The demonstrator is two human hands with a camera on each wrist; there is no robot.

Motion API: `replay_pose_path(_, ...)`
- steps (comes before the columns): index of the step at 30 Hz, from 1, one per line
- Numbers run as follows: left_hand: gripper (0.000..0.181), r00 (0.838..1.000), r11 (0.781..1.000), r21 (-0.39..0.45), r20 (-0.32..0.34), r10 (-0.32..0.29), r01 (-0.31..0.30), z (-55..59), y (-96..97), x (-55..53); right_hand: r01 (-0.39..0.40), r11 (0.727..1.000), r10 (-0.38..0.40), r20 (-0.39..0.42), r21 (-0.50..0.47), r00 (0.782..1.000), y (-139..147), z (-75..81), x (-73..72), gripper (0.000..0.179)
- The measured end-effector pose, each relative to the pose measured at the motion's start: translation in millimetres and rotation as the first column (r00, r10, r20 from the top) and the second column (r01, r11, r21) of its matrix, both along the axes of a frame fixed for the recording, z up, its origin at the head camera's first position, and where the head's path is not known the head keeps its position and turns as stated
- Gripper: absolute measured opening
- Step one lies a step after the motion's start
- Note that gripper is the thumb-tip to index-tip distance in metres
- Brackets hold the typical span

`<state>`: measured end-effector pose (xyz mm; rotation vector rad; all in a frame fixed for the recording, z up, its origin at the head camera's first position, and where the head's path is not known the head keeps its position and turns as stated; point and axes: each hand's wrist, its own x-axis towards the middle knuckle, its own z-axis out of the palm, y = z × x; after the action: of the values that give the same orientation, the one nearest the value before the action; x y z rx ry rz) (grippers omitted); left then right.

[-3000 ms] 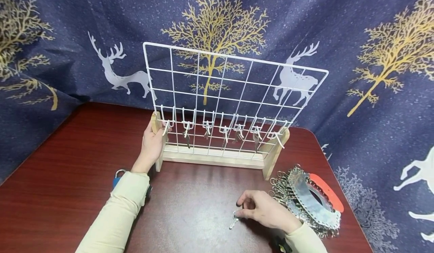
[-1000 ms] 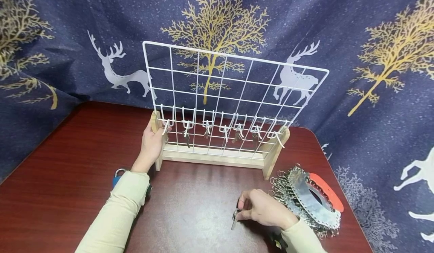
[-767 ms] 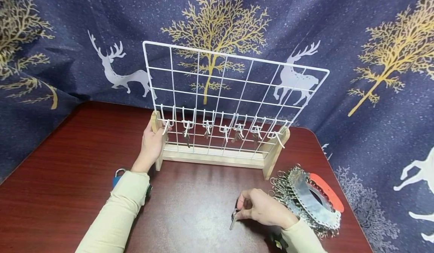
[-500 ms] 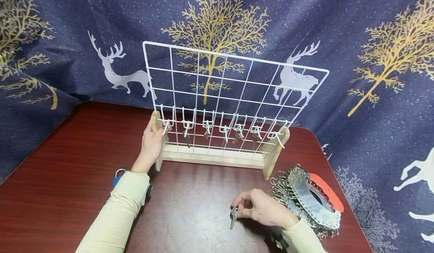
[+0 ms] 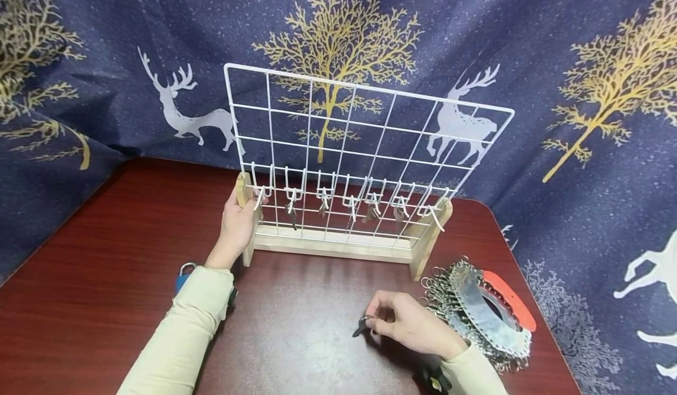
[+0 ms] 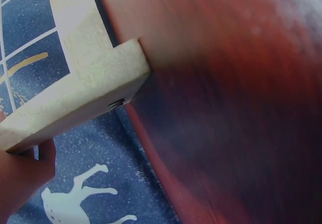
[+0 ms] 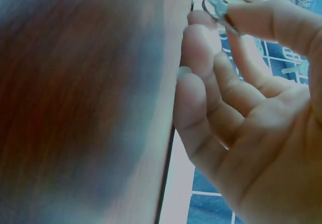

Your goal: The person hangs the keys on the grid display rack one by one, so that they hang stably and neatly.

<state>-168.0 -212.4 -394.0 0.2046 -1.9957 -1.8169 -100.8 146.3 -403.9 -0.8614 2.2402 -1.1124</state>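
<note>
My left hand (image 5: 236, 230) grips the left wooden upright (image 5: 244, 188) of a rack with a white wire grid (image 5: 353, 86). In the left wrist view, the fingers (image 6: 46, 158) curl behind that wooden post (image 6: 75, 100). Low over the tabletop, my right hand (image 5: 406, 323) pinches a small key (image 5: 360, 328) by its ring between thumb and fingers. The right wrist view catches only part of the key (image 7: 219, 10), at the fingertips. White hooks line the grid, most with keys (image 5: 294, 221) hanging from them; the rightmost hook (image 5: 436, 218) bears none that I can see.
Right of my right hand lies a metal plate with a red handle (image 5: 510, 298), edged with many small rings (image 5: 441, 295). A blue padlock (image 5: 181, 281) sits partly behind my left forearm. The dark red table (image 5: 106, 254) ends at a patterned blue cloth (image 5: 185, 24).
The key in my right fingers has turned from pointing down to pointing left and looks darker. My right hand has risen slightly. My left hand and the rack stay put.
</note>
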Motion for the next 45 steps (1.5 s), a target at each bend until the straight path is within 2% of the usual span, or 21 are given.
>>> replay_pose_path(6, 0.011, 1.0, 1.0, -0.001, 0.022, 0.007, -0.007, 0.1, -0.1, -0.1, 0.009, 1.0, -0.009, -0.026, -0.011, 1.0, -1, -0.7, -0.6, 0.008)
replay_pose_path(12, 0.011, 0.999, 1.0, 0.012, 0.031, 0.011, -0.012, 0.3, 0.2, -0.2, 0.058, 0.998, -0.06, -0.053, -0.04, 0.997, -3, -0.4, -0.6, 0.01)
replay_pose_path(21, 0.011, 0.998, 0.999, -0.025, 0.052, 0.03, -0.029, -1.0, 0.3, -0.6, 0.106, 0.993, -0.112, -0.157, -0.043, 0.981, -5, -0.6, -1.9, 0.015)
replay_pose_path(23, 0.01, 0.999, 0.999, -0.014, 0.041, 0.029, -0.028, -1.0, 0.4, -0.8, 0.114, 0.992, -0.121, -0.168, -0.05, 0.978, -4, -1.2, -1.7, 0.015)
replay_pose_path(27, 0.01, 0.999, 1.0, -0.001, 0.025, 0.026, -0.026, -0.3, 0.9, -0.8, 0.144, 0.984, -0.161, -0.185, -0.101, 0.969, -4, -2.6, -1.7, 0.012)
replay_pose_path(30, 0.011, 0.999, 0.999, -0.023, 0.04, 0.035, -0.034, 0.0, 1.0, 0.0, 0.143, 0.972, -0.183, -0.217, -0.187, 0.959, -4, -3.8, -3.2, 0.01)
replay_pose_path(34, 0.014, 0.998, 0.998, -0.051, 0.059, 0.036, -0.033, 0.0, 0.5, 0.8, 0.131, 0.942, -0.219, -0.271, -0.308, 0.937, -2, -3.4, -6.5, 0.01)
replay_pose_path(36, 0.016, 0.998, 0.998, -0.05, 0.057, 0.031, -0.028, 0.1, 0.2, 1.0, 0.15, 0.929, -0.257, -0.3, -0.337, 0.919, 0, -0.6, -7.4, 0.01)
replay_pose_path(38, 0.015, 0.998, 0.999, -0.037, 0.054, 0.028, -0.026, -0.1, 0.1, 1.0, 0.181, 0.919, -0.305, -0.338, -0.351, 0.89, 1, 4.3, -7.5, 0.012)
replay_pose_path(41, 0.011, 0.999, 1.0, -0.008, 0.046, 0.023, -0.023, -0.3, 0.2, 0.9, 0.23, 0.896, -0.382, -0.393, -0.381, 0.837, 1, 18.5, -4.8, 0.016)
replay_pose_path(43, 0.01, 0.999, 1.0, 0.013, 0.041, 0.022, -0.023, -0.4, 0.3, 0.5, 0.255, 0.871, -0.433, -0.41, -0.42, 0.803, 0, 29.0, -2.8, 0.018)
replay_pose_path(45, 0.011, 0.999, 1.0, 0.019, 0.033, 0.024, -0.024, -0.5, 0.5, 0.0, 0.269, 0.836, -0.478, -0.394, -0.478, 0.785, -1, 37.3, -1.3, 0.019)
